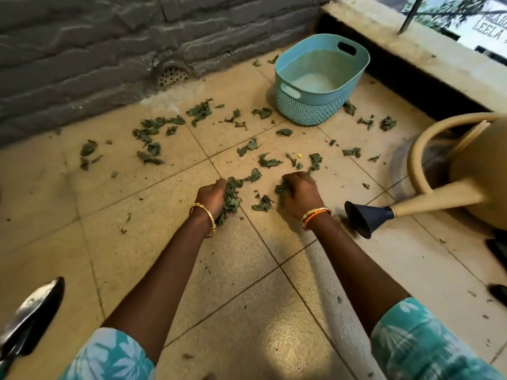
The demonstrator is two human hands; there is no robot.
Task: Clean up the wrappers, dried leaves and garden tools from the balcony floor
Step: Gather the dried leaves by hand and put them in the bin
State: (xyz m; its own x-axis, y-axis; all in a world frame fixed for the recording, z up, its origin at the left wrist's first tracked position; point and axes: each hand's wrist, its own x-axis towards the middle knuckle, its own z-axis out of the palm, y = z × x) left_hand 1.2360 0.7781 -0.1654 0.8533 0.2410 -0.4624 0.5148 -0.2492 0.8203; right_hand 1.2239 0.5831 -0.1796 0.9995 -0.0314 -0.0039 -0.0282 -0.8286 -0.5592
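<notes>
Dried leaves (231, 198) in (curled) left hand (212, 197)

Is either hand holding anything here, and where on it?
The left hand grips a bunch of dried leaves in its palm. The right hand curls its fingers over another clump of leaves on the floor.

Tiled floor (153, 242) bears leaves (153, 127), basket (315, 78), watering can (466, 171).
</notes>
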